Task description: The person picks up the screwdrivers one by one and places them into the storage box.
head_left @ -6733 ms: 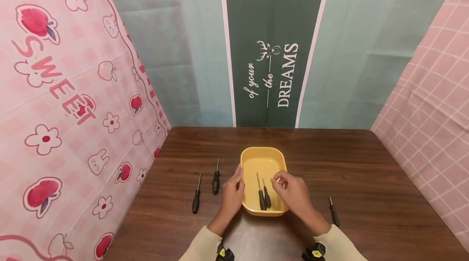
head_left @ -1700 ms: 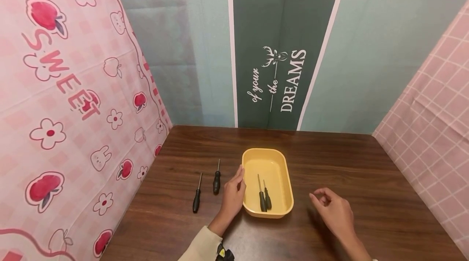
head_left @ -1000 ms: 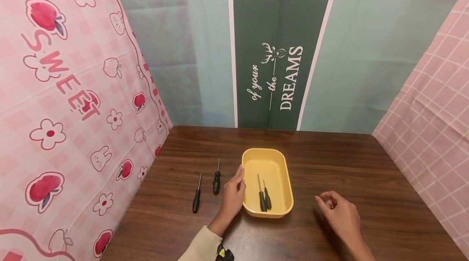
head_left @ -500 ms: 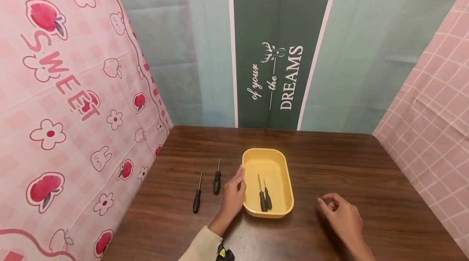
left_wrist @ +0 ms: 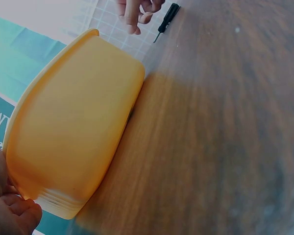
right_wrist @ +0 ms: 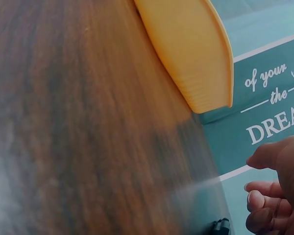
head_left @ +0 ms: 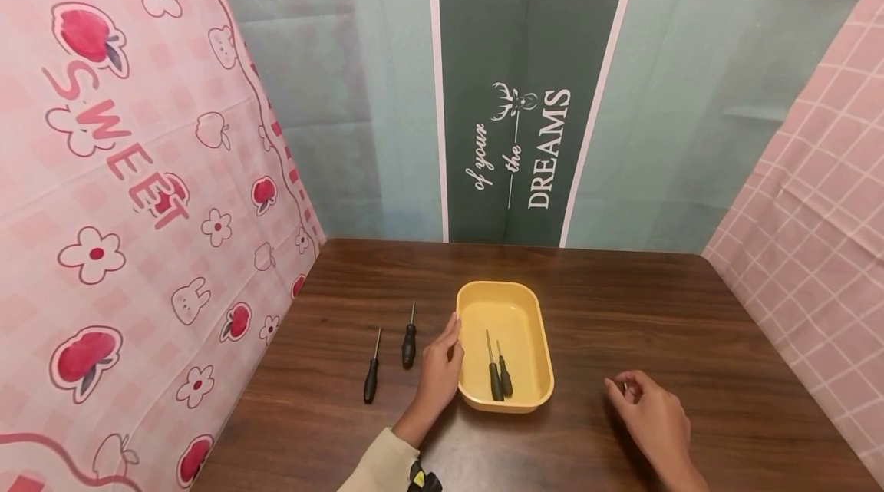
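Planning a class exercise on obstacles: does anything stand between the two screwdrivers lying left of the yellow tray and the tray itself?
Yes, the left hand stands partly between, its fingers against the left side of the yellow tray; the tray's raised wall lies in the way too.

Open wood on the table [head_left: 615, 300] between the yellow tray [head_left: 506, 314] and my right hand [head_left: 652, 419]; a hand could cross there. Behind the tray, a shallower strip ran sideways before the hanging green cloth [head_left: 511, 39] closed it off. Tray walls stood up all round, so entry was from above; best room over the far half of its floor, as two screwdrivers [head_left: 496, 383] lay toward the near end. Left rim blocked by my own left hand [head_left: 438, 369]. Beyond that, two more screwdrivers [head_left: 409, 346] lay on the wood, the farther one just beside my knuckles: tight gap. Left wrist view: a small screwdriver [left_wrist: 168, 18] lay near my right hand, apart from its fingers.
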Motion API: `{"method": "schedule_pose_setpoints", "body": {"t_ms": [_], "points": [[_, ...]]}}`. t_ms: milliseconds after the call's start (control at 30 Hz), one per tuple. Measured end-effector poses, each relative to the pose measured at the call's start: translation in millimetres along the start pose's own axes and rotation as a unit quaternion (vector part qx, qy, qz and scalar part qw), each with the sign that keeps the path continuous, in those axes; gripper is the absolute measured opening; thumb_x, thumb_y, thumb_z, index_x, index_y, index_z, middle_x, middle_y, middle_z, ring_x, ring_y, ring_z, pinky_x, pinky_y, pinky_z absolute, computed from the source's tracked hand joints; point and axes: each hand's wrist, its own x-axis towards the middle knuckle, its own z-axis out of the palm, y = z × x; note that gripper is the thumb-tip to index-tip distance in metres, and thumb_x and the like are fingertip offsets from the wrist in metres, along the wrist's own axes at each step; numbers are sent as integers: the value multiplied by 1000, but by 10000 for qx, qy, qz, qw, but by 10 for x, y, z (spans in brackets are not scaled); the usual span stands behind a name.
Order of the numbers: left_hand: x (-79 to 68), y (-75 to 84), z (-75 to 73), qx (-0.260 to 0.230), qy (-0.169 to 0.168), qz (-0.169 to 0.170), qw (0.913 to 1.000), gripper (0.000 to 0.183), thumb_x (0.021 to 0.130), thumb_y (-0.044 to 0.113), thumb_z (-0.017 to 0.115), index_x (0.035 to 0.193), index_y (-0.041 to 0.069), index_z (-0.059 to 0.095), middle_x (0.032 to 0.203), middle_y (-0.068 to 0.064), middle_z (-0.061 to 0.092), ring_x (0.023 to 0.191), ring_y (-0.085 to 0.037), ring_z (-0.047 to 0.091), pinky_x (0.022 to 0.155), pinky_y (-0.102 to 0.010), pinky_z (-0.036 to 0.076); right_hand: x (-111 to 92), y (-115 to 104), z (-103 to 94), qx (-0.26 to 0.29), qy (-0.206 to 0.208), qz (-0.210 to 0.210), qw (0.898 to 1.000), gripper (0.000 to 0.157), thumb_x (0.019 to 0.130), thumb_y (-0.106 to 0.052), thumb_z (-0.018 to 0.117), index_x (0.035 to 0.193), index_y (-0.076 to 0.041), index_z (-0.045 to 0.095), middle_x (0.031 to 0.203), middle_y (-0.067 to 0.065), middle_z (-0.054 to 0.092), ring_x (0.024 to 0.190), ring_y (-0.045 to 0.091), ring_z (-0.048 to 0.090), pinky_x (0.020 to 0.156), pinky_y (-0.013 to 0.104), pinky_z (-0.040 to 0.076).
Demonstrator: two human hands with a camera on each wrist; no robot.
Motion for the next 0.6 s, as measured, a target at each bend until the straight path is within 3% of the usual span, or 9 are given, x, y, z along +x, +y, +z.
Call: {"method": "schedule_pose_setpoints", "body": {"t_ms": [600], "points": [[-4, 12, -2, 32, -3, -29, 10000, 38, 91, -3, 54, 129, -1, 54, 136, -16, 49, 123, -20, 47, 94, -38, 44, -64, 59, 43, -14, -145, -195, 9997, 25, 83, -34, 71, 88, -9, 67, 58, -8, 44, 40, 5, 31, 34, 18, 24]]}}
